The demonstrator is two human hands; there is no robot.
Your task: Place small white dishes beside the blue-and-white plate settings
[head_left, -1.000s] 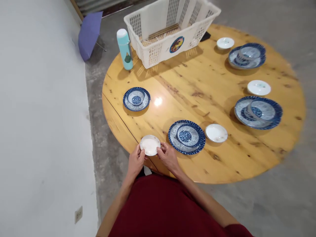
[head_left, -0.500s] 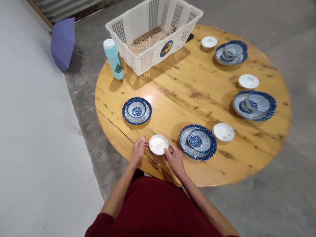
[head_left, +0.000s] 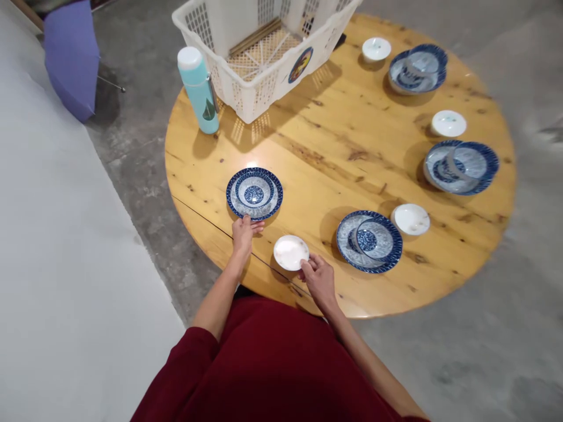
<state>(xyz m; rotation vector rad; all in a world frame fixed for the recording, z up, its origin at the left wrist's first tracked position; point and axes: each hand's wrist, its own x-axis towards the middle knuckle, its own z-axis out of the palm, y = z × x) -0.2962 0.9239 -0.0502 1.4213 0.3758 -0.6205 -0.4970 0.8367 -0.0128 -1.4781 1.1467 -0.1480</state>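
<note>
A small white saucer (head_left: 290, 251) lies near the front edge of the round wooden table (head_left: 334, 140). My right hand (head_left: 318, 278) pinches its near right rim. My left hand (head_left: 244, 232) has left the saucer and reaches the near rim of a blue patterned plate (head_left: 254, 193) with a small bowl in it; its fingers curl at that rim. Another blue plate with a bowl (head_left: 369, 241) sits just right of my right hand, with a second white saucer (head_left: 411, 218) beside it.
A white plastic basket (head_left: 259, 41) and a teal bottle (head_left: 197, 89) stand at the back left. Two more blue plate sets (head_left: 461, 166) (head_left: 417, 67) and two white saucers (head_left: 448, 123) (head_left: 376, 49) line the right side. A purple umbrella (head_left: 70, 58) lies on the concrete floor.
My left hand let go of the white saucer and moved up to the blue plate at the left. The saucer now rests on the table under my right hand. The view shifted.
</note>
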